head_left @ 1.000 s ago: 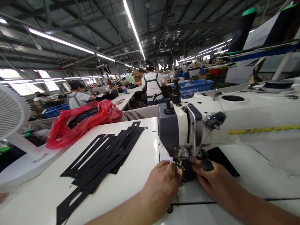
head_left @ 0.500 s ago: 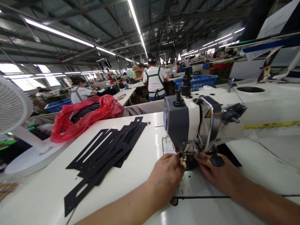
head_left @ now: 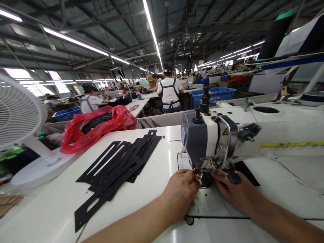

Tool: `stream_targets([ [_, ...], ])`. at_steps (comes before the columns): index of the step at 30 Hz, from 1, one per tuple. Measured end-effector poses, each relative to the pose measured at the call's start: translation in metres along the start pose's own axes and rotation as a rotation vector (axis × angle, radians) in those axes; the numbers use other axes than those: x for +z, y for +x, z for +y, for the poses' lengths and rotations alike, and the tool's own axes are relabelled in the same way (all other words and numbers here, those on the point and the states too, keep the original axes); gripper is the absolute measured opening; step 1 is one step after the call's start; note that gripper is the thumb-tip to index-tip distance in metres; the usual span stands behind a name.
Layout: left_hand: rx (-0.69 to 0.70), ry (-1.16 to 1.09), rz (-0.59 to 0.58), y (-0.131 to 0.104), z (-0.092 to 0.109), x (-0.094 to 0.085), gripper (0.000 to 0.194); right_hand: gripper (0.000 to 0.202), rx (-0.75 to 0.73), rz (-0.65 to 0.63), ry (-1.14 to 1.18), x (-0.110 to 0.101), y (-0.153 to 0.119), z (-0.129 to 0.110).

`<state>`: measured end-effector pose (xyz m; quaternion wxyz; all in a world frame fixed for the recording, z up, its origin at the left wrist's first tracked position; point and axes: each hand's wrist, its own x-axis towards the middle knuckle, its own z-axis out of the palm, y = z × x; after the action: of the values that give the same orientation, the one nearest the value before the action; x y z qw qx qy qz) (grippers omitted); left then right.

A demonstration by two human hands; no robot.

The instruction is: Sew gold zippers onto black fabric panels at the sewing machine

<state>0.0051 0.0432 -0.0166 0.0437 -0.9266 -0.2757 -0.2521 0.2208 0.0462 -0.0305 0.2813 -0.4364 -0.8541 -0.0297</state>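
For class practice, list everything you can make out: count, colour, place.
Table: one, white, foreground
Machine: one, white-grey, right
Strips: several, black, table
Sheet: one, black, right
Tape: one, yellow, on machine
Bag: one, red, beyond strips
Fan: one, white, left
Baskets: two, blue, background
People: several, mostly white tops, background
Lights: several, white, ceiling
Spool: at least one, black, upper right
Left hand: one, bare, below machine head
Right hand: one, bare, alongside

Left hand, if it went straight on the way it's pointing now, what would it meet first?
Probably the metal parts under the sewing machine head, just beyond the left hand, though depth there is hard to judge.
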Motion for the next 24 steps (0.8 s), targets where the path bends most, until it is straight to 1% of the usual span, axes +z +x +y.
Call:
stream_targets([
  [6, -0.019, -0.001, -0.064, 0.000, -0.002, 0.000, 0.014, 0.024, -0.006, 0.020, 0.009, 0.006, -0.001, 0.005],
  [13, -0.008, -0.004, -0.027, 0.000, -0.005, 0.004, 0.014, 0.024, 0.003, 0.029, 0.032, 0.007, -0.001, 0.008],
  [18, -0.026, -0.004, -0.005, -0.001, -0.005, 0.009, 0.012, 0.025, -0.006, 0.028, 0.037, 0.010, 0.001, 0.002],
  [21, -0.030, 0.004, 0.003, -0.001, -0.008, 0.012, 0.010, 0.023, -0.042, 0.015, 0.042, 0.001, 0.002, 0.002],
  [22, -0.027, 0.003, 0.011, -0.001, -0.009, 0.013, 0.009, 0.021, -0.057, 0.005, 0.016, -0.005, 0.001, 0.006],
  [24, -0.026, 0.005, 0.029, -0.002, -0.011, 0.012, 0.009, 0.019, -0.094, 0.020, -0.118, -0.020, -0.006, 0.017],
])
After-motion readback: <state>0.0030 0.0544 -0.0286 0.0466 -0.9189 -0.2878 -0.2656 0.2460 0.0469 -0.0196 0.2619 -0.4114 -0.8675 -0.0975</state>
